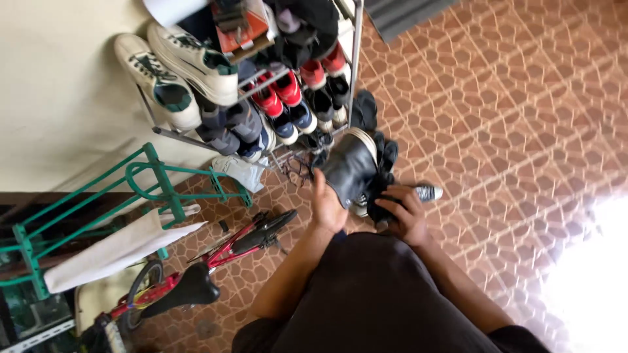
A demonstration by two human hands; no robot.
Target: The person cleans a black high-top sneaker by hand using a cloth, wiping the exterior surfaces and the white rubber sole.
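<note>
My left hand grips the lower part of a black high-top shoe with a white sole rim, held up in front of a metal shoe rack. A dark cloth-like bundle sits just right of that shoe, and my right hand is closed on it. A second black sneaker with a white toe cap lies on the floor behind my right hand.
The rack holds white-and-green sneakers, red-and-black shoes and several other pairs. A green metal frame with a white cloth stands at left. A small red bicycle lies below it. Brown patterned tiles cover the floor.
</note>
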